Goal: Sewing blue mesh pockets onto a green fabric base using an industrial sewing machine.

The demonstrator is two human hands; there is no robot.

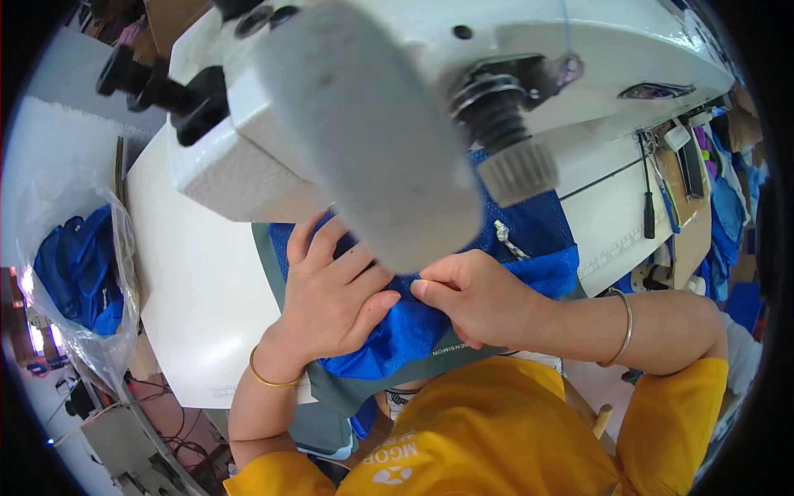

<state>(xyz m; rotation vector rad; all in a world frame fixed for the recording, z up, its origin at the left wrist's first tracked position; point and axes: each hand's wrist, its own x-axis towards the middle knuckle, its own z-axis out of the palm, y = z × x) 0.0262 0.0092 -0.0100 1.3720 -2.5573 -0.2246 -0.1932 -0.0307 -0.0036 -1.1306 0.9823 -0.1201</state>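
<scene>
Both my hands, left (335,302) and right (475,298), are curled and pinching the blue mesh fabric (397,335) at six o'clock under the white sewing machine (397,99) on the tabletop (198,281), where I judge fingertips could stray beneath the hidden needle.

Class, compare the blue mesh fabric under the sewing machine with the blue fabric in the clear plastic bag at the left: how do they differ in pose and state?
The blue mesh fabric lies spread on the white table beneath the sewing machine; the bagged fabric is bunched up. The left hand and right hand press on the mesh fabric; nothing touches the bagged fabric inside its plastic bag. Both are bright blue.
</scene>
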